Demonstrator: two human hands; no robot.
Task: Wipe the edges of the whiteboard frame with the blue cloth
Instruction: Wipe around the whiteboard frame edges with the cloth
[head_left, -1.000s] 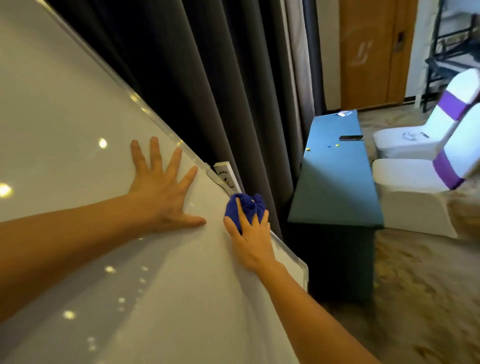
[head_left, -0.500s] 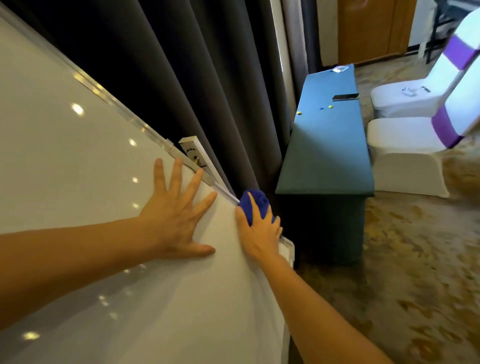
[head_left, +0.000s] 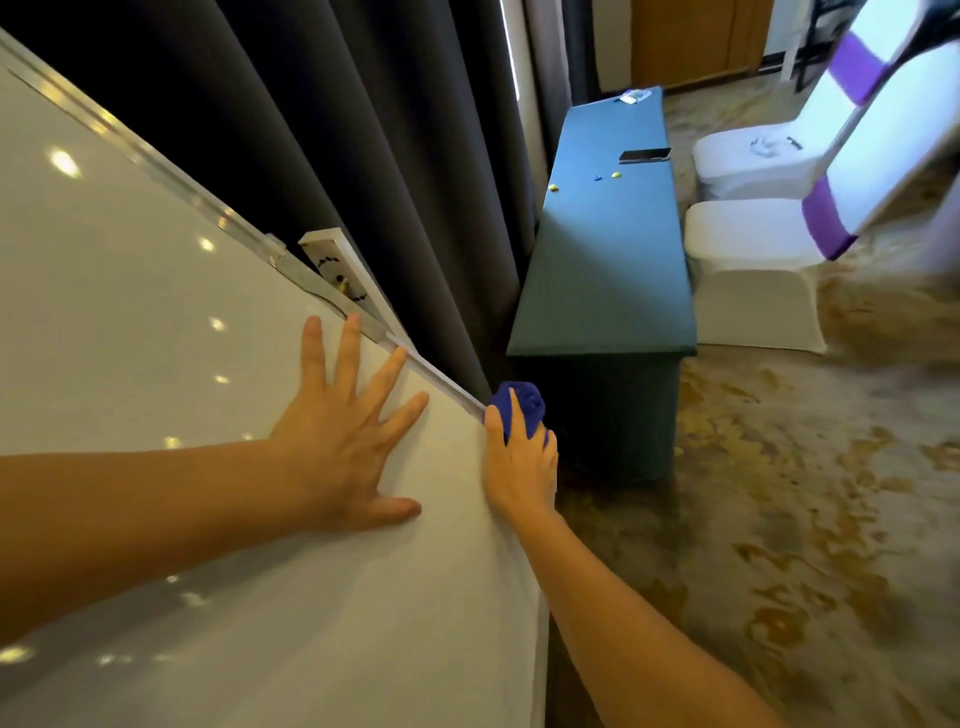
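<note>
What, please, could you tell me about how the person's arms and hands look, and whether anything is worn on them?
Both arms are bare as far up as the head view shows: no sleeve or cuff is in the frame. The left hand and the right hand wear no gloves, and no watch, bracelet or ring is visible on the wrists or fingers. No markings show.

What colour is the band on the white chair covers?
Purple, on the chair covers, shown in the head view.
</note>
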